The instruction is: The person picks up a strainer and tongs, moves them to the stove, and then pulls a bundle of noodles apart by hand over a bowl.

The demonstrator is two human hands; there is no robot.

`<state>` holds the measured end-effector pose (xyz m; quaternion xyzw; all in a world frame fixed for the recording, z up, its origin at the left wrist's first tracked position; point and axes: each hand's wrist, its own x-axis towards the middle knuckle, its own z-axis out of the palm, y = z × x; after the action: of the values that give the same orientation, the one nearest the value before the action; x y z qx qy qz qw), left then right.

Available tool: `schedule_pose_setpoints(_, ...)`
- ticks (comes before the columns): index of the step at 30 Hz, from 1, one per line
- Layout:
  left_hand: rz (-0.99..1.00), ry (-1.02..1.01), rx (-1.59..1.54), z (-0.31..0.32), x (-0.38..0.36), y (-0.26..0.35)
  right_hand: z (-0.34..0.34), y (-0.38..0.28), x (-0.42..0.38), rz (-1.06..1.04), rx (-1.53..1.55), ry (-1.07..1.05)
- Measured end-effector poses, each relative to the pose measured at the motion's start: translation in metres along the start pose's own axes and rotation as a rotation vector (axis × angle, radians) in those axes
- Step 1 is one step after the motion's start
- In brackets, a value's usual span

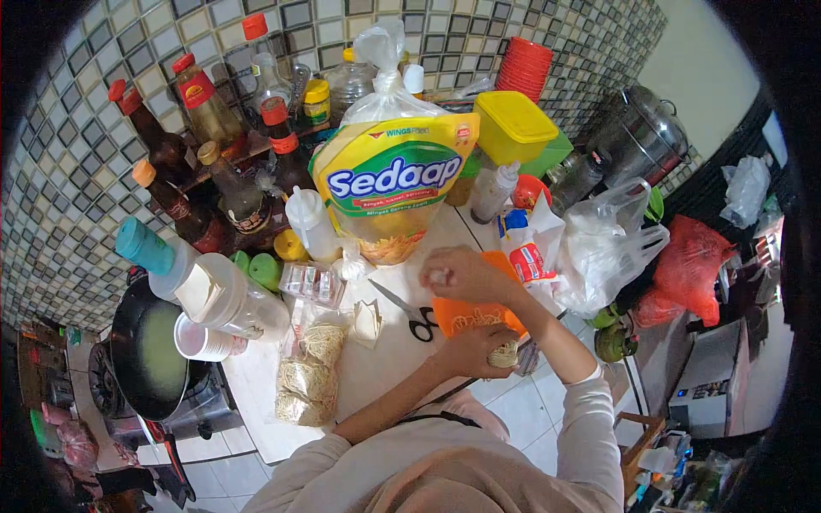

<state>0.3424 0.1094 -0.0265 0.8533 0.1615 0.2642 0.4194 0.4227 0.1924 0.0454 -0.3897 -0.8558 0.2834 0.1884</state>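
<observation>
My left hand [477, 350] is closed round a small pale round thing [503, 355], perhaps a bundle of noodles, at the near edge of an orange container [505, 267]. Some noodles [477, 320] lie in that container. Over its far left side is my right hand [449, 270], fingers bent and smeared by motion; whether the pale patch at them is a held thing is unclear. Black-handled scissors [421, 325] rest on the worktop left of the container. Further left is a clear bag of dry noodles [306, 389].
A large yellow Sedaap packet [398, 175] stands beyond the hands, with bottles [209, 107] behind it. On the left, a black pan [128, 342] of pale liquid sits on a stove. White plastic bags [603, 248] lie to the right.
</observation>
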Motion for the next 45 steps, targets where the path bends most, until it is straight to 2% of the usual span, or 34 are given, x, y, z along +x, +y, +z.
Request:
schedule_pose_setpoints(2, 0.019, 0.006, -0.010, 0.000, 0.002, 0.000, 0.005, -0.007, 0.022, -0.246, 0.009, 0.135)
schedule_pose_setpoints(3, 0.037, 0.013, -0.023, -0.001, 0.002, -0.001, 0.011, -0.011, 0.031, -0.249, 0.009, 0.141)
schedule_pose_setpoints(5, -0.001, -0.006, -0.004, -0.009, 0.001, 0.008, 0.022, -0.018, 0.046, -0.150, 0.061, -0.027)
schedule_pose_setpoints(8, -0.025, -0.018, -0.026, -0.007, 0.003, 0.005, 0.025, -0.028, 0.054, -0.214, 0.045, -0.095)
schedule_pose_setpoints(12, 0.001, 0.042, -0.005, -0.001, 0.004, -0.003, 0.005, -0.032, 0.035, -0.213, 0.029, -0.021)
schedule_pose_setpoints(16, -0.080, -0.009, -0.083, -0.008, 0.007, 0.002, -0.036, -0.024, -0.015, -0.071, 0.057, 0.118)
schedule_pose_setpoints(17, -0.113, 0.108, -0.225, -0.011, 0.009, 0.005, -0.044, -0.023, -0.031, -0.068, 0.054, 0.125)
schedule_pose_setpoints(18, -0.147, 0.224, -0.368, -0.012, 0.011, 0.007, -0.051, -0.025, -0.048, 0.079, 0.165, 0.167)
schedule_pose_setpoints(19, -0.145, 0.216, -0.367, -0.010, 0.013, 0.003, -0.054, -0.026, -0.063, 0.225, 0.277, 0.209)
schedule_pose_setpoints(21, -0.278, 0.494, -0.787, -0.007, 0.021, -0.008, -0.047, -0.022, -0.090, 0.265, 0.318, 0.270)
schedule_pose_setpoints(22, -0.278, 0.478, -0.788, -0.012, 0.025, -0.003, -0.040, -0.021, -0.101, 0.305, 0.358, 0.323)
schedule_pose_setpoints(24, -0.433, 0.671, -1.068, -0.027, 0.031, 0.004, -0.024, -0.020, -0.113, 0.311, 0.349, 0.333)
schedule_pose_setpoints(25, -0.437, 0.655, -1.069, -0.032, 0.032, 0.004, -0.014, -0.017, -0.118, 0.307, 0.338, 0.329)
schedule_pose_setpoints(27, -0.245, 0.635, -1.323, -0.040, 0.035, 0.004, 0.014, -0.008, -0.120, 0.266, 0.447, 0.368)
schedule_pose_setpoints(29, -0.179, 0.644, -1.337, -0.040, 0.038, 0.011, 0.034, -0.015, -0.112, 0.220, 0.599, 0.578)
schedule_pose_setpoints(30, -0.104, 0.662, -1.352, -0.040, 0.039, 0.015, 0.040, -0.017, -0.110, 0.285, 0.734, 0.601)
schedule_pose_setpoints(31, -0.106, 0.657, -1.351, -0.042, 0.039, 0.019, 0.042, -0.018, -0.108, 0.285, 0.735, 0.606)
schedule_pose_setpoints(33, -0.142, 0.671, -1.049, -0.045, 0.038, 0.024, 0.043, -0.016, -0.105, 0.366, 0.589, 0.559)
schedule_pose_setpoints(37, -0.136, 0.686, -1.009, -0.053, 0.036, 0.020, 0.046, -0.004, -0.111, 0.437, 0.603, 0.427)
schedule_pose_setpoints(39, -0.127, 0.715, -0.921, -0.058, 0.035, 0.028, 0.053, 0.004, -0.114, 0.390, 0.913, 0.662)
schedule_pose_setpoints(43, -0.092, 0.773, -0.847, -0.057, 0.033, 0.024, 0.045, -0.002, -0.116, 0.408, 0.851, 0.658)
schedule_pose_setpoints(45, -0.070, 0.774, -0.761, -0.059, 0.032, 0.023, 0.039, -0.013, -0.109, 0.401, 0.575, 0.680)
